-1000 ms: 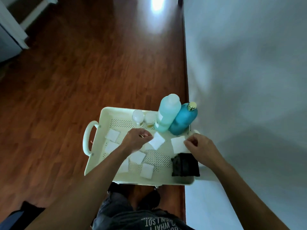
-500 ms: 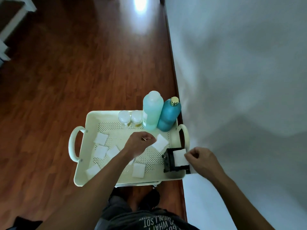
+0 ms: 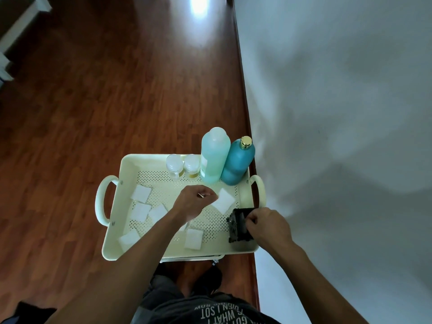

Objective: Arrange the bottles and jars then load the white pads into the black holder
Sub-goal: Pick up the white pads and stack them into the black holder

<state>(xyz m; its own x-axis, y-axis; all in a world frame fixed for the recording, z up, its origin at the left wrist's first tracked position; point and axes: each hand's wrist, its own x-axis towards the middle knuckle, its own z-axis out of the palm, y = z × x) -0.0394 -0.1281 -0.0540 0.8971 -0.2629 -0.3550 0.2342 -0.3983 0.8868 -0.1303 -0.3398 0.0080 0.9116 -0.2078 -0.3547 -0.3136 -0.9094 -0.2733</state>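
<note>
Loading the white pads goes best one at a time, so each one should slide flat into the black holder without folding. The right hand is curled over the holder with its fingers pressed down at the opening, and I think it is pushing a pad in, but the pad itself is hidden. The left hand is pinching the corner of a pad just beside the holder, ready for the next turn. It should wait until the slot is free.

The holder sits in the near right corner of the pale yellow tray. The tray looks like hard plastic, with tiny holes in its floor and a loop handle on each end. More square pads lie loose on the left side; they look soft and thin. At the back stand two small round jars, a tall light green bottle and a round blue bottle with a gold cap, all close together.
</note>
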